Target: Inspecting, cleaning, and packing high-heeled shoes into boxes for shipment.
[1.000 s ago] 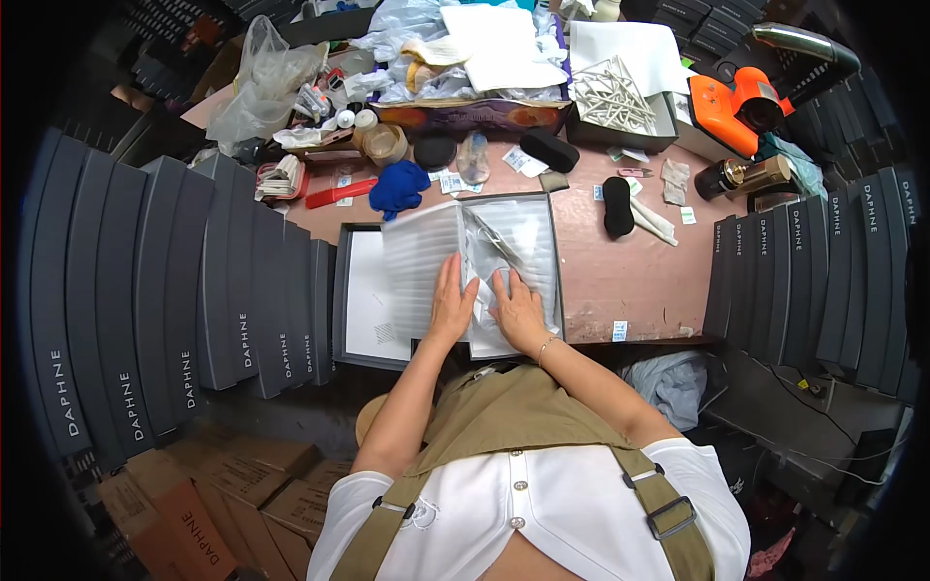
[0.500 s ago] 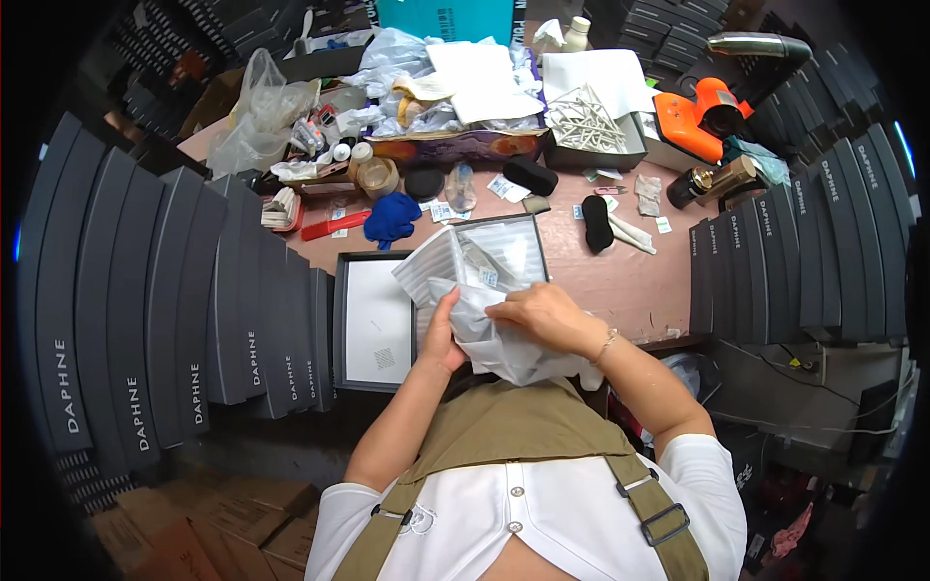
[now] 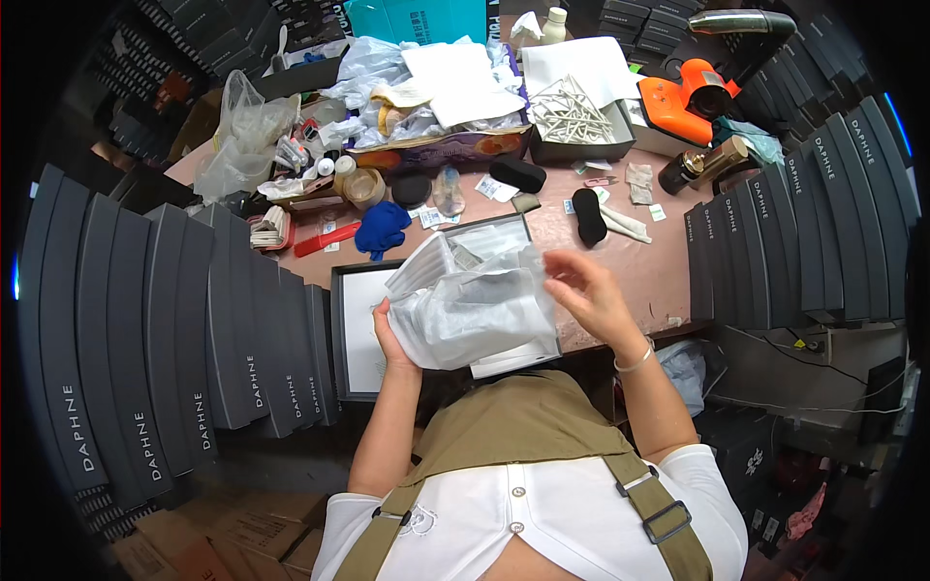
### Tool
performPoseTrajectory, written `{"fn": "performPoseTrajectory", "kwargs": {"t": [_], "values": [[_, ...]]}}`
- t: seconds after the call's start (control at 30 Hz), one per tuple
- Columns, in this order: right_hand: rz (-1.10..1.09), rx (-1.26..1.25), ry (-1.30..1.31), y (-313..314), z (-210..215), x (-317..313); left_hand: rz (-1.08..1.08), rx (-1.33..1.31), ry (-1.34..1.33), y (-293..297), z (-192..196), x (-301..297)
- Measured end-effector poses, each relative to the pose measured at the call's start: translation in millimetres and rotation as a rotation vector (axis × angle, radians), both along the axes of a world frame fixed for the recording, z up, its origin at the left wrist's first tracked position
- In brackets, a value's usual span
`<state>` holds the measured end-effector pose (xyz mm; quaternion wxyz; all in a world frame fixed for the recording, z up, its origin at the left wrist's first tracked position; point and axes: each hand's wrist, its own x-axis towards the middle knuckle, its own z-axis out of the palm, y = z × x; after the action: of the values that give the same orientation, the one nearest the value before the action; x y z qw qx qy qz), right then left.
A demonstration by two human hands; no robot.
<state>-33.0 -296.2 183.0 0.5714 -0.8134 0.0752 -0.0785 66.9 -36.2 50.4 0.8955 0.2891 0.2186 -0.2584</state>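
A translucent white soft bag (image 3: 475,315), its contents hidden, lies across an open dark grey shoebox (image 3: 337,329) with a white lining. My left hand (image 3: 395,341) grips the bag at its left end, thumb up along the side and the other fingers underneath. At the bag's right end is my right hand (image 3: 593,295), its fingers curved and apart; whether they brush the bag's edge I cannot tell. Behind the bag, a striped white wrapping sheet (image 3: 423,263) sticks up inside the box, beside a small printed packet (image 3: 467,256).
Stacks of dark grey shoeboxes (image 3: 179,310) flank both sides. At the back stand a purple carton (image 3: 446,152) of crumpled wrapping, a box of white sticks (image 3: 572,116) and an orange tool (image 3: 678,107). A blue cloth (image 3: 383,229) and black pads (image 3: 588,218) lie on the pink tabletop (image 3: 635,276).
The bag has been spread flatter and wider over the box. My right hand has moved off its middle to the right end, while my left hand has shifted left with its edge.
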Motion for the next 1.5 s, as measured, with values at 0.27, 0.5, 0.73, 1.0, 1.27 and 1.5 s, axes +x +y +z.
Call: {"fn": "performPoseTrajectory", "kwargs": {"t": [0.27, 0.5, 0.73, 1.0, 1.27, 1.5], "values": [[0.170, 0.831, 0.438, -16.8, -82.4, -23.9, -0.683, 0.320, -0.351, 33.2, 28.1, -39.0], [0.040, 1.108, 0.264, -12.9, -70.8, -37.8, -0.460, 0.350, -0.413, 53.2, 29.0, 18.3], [-0.051, 0.868, 0.270, -45.6, -43.9, -45.3, 0.749, 1.141, -0.684, 79.3, 102.9, 68.2], [-0.071, -0.073, -0.076, 15.8, -52.6, -24.2, -1.065, 1.795, -1.200, 87.0, 14.6, 26.1], [0.393, 0.146, 0.160, 67.6, -87.4, -11.6, 0.003, 0.258, -0.285, -47.8, 22.3, -40.9], [0.241, -0.145, 0.370, 33.4, -94.5, 10.4, -0.253, 0.840, -0.559, 7.5, -3.0, 23.6]]}}
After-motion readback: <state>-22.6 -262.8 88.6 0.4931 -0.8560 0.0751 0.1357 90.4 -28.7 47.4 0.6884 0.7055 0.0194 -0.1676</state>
